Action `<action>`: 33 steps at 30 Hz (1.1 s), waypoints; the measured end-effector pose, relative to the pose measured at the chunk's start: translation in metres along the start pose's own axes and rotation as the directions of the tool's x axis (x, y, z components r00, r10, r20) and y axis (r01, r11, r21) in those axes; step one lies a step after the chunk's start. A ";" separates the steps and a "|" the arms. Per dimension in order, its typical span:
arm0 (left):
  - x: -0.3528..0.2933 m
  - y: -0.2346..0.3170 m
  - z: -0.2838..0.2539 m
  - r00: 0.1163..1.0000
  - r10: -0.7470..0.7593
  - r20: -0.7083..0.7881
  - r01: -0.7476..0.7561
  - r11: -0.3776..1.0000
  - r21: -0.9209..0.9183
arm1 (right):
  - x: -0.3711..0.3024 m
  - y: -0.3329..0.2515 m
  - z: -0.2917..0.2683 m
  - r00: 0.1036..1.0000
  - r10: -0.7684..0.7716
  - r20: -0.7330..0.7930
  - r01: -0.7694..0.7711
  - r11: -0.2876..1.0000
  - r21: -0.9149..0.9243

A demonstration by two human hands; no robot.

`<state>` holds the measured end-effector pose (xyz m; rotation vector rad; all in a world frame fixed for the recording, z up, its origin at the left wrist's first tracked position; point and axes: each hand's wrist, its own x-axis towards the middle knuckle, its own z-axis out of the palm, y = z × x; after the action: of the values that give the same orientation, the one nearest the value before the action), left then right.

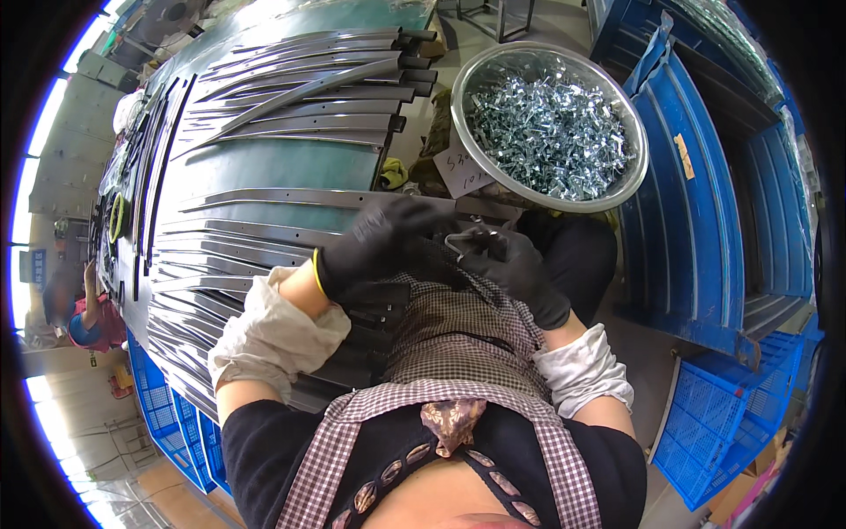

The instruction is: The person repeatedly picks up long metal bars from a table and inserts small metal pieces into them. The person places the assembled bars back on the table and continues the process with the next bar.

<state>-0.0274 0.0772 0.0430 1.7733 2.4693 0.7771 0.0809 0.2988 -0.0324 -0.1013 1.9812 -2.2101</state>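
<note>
Brightly lit from the left, fisheye-curved toward black edges.
Streaked with white glare across dark strips (291, 197) and green tabletop (308, 164); overexposed along the left rim.

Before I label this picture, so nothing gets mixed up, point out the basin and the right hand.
Basin (641, 163), head view: right side of its rim.
Right hand (520, 268), head view: middle of the gloved hand.
</note>
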 end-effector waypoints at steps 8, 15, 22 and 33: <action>-0.015 -0.062 0.012 0.993 -0.073 0.089 0.060 0.988 0.144 | 0.019 0.047 -0.024 0.936 -0.351 -0.013 0.296 0.811 -0.505; -0.016 -0.055 0.014 0.988 -0.143 0.062 0.144 0.990 -0.005 | 0.021 0.027 -0.011 0.985 -0.092 -0.148 0.090 0.996 -0.025; -0.024 -0.060 0.016 0.966 -0.192 0.172 0.213 0.970 -0.115 | 0.041 0.014 -0.018 0.910 -0.380 0.167 0.385 0.624 -0.680; -0.029 -0.061 0.018 0.979 -0.163 0.127 0.177 0.977 -0.115 | 0.045 0.008 -0.013 0.970 -0.236 0.056 0.221 0.763 -0.608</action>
<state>-0.0662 0.0438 -0.0050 1.4973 2.3988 0.7733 0.0349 0.3027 -0.0450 -0.4216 2.7512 -1.5768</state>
